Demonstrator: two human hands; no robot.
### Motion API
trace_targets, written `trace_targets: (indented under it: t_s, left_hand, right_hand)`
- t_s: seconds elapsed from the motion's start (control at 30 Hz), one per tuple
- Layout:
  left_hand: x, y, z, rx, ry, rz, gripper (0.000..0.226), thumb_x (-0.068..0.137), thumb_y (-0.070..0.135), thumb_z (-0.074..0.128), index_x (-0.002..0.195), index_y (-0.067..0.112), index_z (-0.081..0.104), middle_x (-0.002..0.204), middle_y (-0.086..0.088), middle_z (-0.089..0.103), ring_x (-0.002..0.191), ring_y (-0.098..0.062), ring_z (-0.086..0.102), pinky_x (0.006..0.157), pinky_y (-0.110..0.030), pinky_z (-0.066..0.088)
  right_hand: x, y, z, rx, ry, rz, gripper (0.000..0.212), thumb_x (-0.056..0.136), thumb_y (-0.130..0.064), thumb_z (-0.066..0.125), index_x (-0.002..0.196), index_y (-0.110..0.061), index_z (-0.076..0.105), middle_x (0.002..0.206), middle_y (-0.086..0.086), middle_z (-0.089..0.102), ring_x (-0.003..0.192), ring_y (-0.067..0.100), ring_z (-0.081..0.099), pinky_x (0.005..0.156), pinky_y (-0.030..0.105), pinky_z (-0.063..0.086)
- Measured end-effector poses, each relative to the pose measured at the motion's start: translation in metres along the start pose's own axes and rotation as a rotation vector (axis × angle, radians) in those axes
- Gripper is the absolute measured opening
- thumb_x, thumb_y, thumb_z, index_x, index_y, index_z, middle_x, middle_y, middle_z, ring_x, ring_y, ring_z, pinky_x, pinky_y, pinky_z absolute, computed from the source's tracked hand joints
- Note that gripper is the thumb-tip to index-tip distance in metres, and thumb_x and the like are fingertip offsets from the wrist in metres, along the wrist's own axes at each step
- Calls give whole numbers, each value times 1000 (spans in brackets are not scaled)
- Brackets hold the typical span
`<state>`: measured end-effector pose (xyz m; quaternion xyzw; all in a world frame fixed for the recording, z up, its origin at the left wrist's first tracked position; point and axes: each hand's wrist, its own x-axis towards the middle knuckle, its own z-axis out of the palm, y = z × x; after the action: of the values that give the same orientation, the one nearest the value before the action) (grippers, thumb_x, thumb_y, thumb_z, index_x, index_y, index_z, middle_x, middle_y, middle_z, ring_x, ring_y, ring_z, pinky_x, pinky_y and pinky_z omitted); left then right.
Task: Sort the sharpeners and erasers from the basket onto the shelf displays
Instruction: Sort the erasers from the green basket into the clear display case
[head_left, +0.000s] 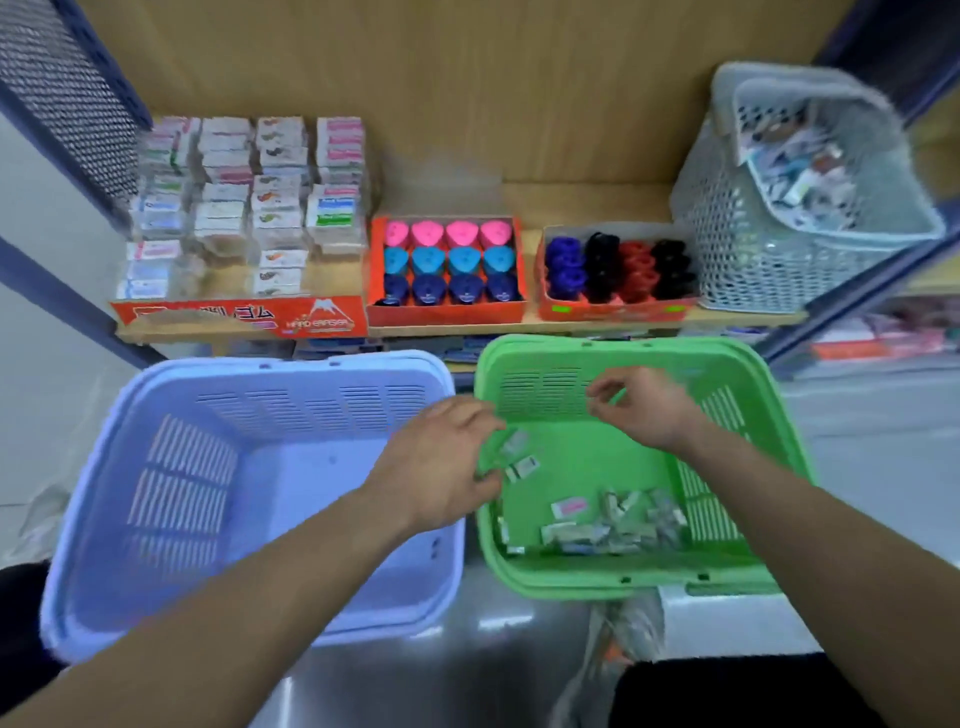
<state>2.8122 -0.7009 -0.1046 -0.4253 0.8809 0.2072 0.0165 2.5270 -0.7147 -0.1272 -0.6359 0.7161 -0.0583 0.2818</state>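
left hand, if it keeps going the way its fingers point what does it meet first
Probably the two small wrapped packets lying just off the left hand's fingertips, inside the green basket. Blur hides whether it touches them yet.

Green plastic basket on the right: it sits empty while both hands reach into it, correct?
Not empty: the head view shows small wrapped erasers scattered on the floor of the green plastic basket. The rest holds: the left hand and the right hand both reach into it.
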Motion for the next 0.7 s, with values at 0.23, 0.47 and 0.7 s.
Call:
trace_targets:
  t_s: [0.23, 0.47, 0.7]
  left_hand:
    - [22, -6, 50, 172, 3, 66, 63, 81, 51, 44, 132, 19, 63, 154, -3, 45, 152, -27, 23, 125, -44, 8]
    - [25, -13, 63, 54, 92, 89, 45, 81, 41, 53, 119, 22, 68, 144, 2, 53, 153, -24, 18, 126, -44, 4]
    - [25, -12, 65, -13, 152, 89, 38, 80, 35, 54, 112, 21, 70, 136, 1, 57, 152, -26, 23, 125, -46, 9]
  right_hand:
    - [25, 67, 88, -235, -371, -41, 70, 92, -41, 67, 153, -23, 37, 152, 5, 44, 130, 27, 50, 106, 36, 42]
    - [76, 50, 174, -397, -458, -335, 95, 83, -50, 73, 157, -34, 17, 162, 0, 21, 140, 29, 29, 109, 48, 39]
    - [71, 54, 192, -312, -423, -246, 76, 79, -45, 76, 139, -15, 41, 129, 10, 50, 117, 28, 51, 91, 38, 48]
